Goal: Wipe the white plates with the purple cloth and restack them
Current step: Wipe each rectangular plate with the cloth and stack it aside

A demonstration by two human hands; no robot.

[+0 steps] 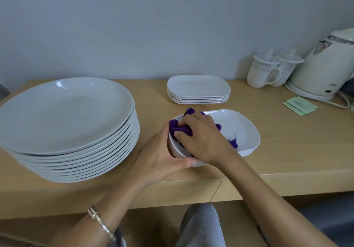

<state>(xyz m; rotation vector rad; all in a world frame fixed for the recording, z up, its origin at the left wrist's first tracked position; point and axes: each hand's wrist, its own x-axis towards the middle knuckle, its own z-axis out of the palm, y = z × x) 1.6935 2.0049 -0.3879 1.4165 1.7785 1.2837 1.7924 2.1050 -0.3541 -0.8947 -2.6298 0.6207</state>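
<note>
1. Wiping under way: the top plate [243, 130] of a short pile [177, 153] of rounded-oblong white plates, set near the front edge of the table [287, 151].
2. Right hand [201, 139]: fingers curled over the purple cloth [179, 129], which is bunched and pressed into the left part of the plate's well. A frayed tail of cloth lies toward the middle.
3. Left hand [161, 156]: wrapped round the pile's near-left corner, thumb along the front rim, bracing it.
4. Coverage, as judged: the right half of the well and the far rim lie bare of cloth and likely need a pass.
5. Method advised: spread the bunched cloth flatter for wider contact, sweep left to right in overlapping strokes, then run it round the raised rim and corners.
6. Pressure: moderate and downward. Sideways force would slide the glazed plates on one another, so the left hand should oppose each stroke.
7. Hazard: the pile sits close to the table edge, so direct strokes away from that edge.
8. Loose threads: check that none stay on the plate.
9. Destination, presumed: the rear stack [198, 89] of matching plates, well apart behind. Lift the top plate alone and seat it square.
10. Neighbouring item: a tall stack of round plates [63, 112], near the left hand. Mind the elbow.
</note>
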